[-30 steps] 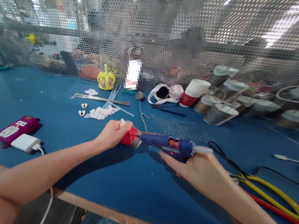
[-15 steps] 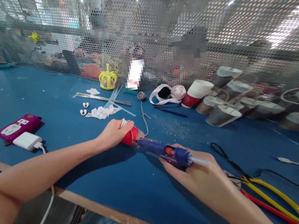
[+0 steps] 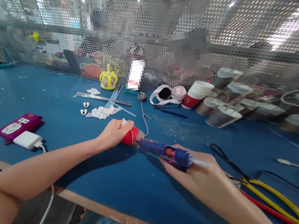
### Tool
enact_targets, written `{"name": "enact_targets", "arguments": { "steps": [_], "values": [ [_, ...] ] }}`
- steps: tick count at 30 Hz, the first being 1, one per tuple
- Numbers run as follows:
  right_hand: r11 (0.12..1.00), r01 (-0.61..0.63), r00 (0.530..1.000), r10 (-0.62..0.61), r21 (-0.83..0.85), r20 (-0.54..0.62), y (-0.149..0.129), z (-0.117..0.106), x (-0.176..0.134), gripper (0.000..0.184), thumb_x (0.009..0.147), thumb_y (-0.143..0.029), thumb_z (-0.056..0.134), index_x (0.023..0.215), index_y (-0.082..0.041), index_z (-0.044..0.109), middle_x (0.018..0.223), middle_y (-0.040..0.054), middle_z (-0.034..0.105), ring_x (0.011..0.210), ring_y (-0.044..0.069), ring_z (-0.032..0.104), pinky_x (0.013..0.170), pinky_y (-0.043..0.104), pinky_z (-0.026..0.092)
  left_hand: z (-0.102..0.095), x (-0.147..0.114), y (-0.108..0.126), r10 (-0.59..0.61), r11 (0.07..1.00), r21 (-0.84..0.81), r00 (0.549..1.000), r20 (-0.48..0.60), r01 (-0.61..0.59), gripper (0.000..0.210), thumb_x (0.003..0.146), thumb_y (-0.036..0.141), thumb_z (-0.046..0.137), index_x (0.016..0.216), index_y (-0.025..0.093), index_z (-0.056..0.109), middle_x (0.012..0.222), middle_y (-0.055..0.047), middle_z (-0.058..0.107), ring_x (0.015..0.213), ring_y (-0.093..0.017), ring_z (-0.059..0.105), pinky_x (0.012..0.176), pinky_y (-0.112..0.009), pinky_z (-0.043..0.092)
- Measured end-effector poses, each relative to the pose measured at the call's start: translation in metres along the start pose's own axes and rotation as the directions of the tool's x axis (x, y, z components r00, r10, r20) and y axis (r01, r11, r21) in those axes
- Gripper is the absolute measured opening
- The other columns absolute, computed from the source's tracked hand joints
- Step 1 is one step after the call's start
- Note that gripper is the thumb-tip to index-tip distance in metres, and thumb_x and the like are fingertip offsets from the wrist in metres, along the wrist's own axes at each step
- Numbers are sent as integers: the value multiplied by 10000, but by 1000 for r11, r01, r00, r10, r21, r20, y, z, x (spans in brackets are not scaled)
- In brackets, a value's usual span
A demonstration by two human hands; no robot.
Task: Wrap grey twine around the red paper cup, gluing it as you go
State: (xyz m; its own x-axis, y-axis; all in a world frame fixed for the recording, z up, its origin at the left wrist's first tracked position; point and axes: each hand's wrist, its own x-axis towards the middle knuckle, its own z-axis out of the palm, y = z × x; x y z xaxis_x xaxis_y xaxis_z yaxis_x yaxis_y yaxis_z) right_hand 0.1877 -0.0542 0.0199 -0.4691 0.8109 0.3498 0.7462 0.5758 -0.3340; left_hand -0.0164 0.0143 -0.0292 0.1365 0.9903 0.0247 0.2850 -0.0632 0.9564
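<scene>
My left hand (image 3: 115,133) is closed around a red paper cup (image 3: 130,136), which lies tipped on its side just over the blue table. Grey cord is wound about the cup's lower end, and a strand of this grey cord (image 3: 145,121) runs back to a small ball (image 3: 142,96). In my right hand (image 3: 198,171) is a blue glue gun (image 3: 156,147) with a clear glue stick poking out of its back and a small red light lit. The gun's nozzle meets the cord-wrapped end of the cup, though exact contact is too small to tell.
Pliers with yellow and red handles (image 3: 276,194) lie at the right by a black cable. Stacked paper cups (image 3: 200,90) and several grey-wrapped cups (image 3: 223,116) stand along the mesh screen (image 3: 138,25). A purple tissue pack (image 3: 19,126) and white power bank (image 3: 28,140) lie left.
Both hands, the cup and the glue gun stay practically in place. The view has shifted very slightly.
</scene>
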Motion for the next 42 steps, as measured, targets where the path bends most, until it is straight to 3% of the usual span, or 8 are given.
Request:
{"name": "enact_targets", "arguments": {
  "steps": [6,10,15,19,24,28,35,42],
  "values": [
    [1000,-24,1000,24,0,-9,-3,-1,2,158,793,-245,481,640,-210,469,541,-21,534,458,117,491,428,224,352,1,0,0,9,1000,1,1000,15,-9,420,774,485,400,536,145,462,480,18,440,433,-75,356,414,-196,234],
    [1000,-11,999,11,17,34,-5,-1,2,180,796,-224,464,618,-211,453,513,-36,501,436,105,452,440,220,358,0,-1,1,5,1000,6,1000,3,-5,419,764,495,408,523,153,419,474,28,402,431,-73,332,404,-197,218],
    [1000,-3,1000,2,-31,-27,-3,-1,2,168,796,-253,477,633,-213,463,516,-28,513,437,113,459,443,226,362,1,0,-1,11,1000,11,1000,4,-11,424,767,496,399,522,151,435,480,20,425,438,-78,351,418,-198,245],
    [1000,5,1000,-5,1,22,-2,-1,1,174,804,-231,468,631,-214,463,520,-31,513,437,110,457,442,222,362,1,0,-1,12,1000,-5,1000,10,-12,419,767,500,400,534,154,440,482,21,438,434,-78,362,422,-199,258],
    [1000,-2,1000,2,-3,3,-3,-1,2,161,808,-225,469,648,-210,465,544,-31,513,448,105,452,454,220,359,0,-1,1,13,1000,26,1000,-14,-13,421,765,485,408,502,157,400,465,29,394,423,-70,322,402,-198,215],
    [1000,20,999,-20,-9,33,-4,0,1,189,807,-207,461,619,-211,438,525,-36,495,435,100,440,450,219,353,0,-1,1,12,1000,14,1000,-12,-12,424,760,497,411,510,154,420,462,32,392,424,-71,317,404,-200,215],
    [991,6,999,-11,-132,-42,-1,-1,4,238,819,-255,425,592,-209,479,453,-21,490,366,110,419,394,235,326,1,-1,0,37,998,-51,999,33,-35,405,779,459,408,561,131,506,495,12,466,447,-79,383,425,-197,275],
    [926,219,976,-205,-309,77,26,-7,2,334,807,-295,373,798,-196,692,374,10,533,351,162,490,383,260,310,0,-3,2,88,994,-63,994,58,-84,387,778,428,427,612,110,571,535,-4,534,495,-95,454,454,-195,334]
  ]
}}
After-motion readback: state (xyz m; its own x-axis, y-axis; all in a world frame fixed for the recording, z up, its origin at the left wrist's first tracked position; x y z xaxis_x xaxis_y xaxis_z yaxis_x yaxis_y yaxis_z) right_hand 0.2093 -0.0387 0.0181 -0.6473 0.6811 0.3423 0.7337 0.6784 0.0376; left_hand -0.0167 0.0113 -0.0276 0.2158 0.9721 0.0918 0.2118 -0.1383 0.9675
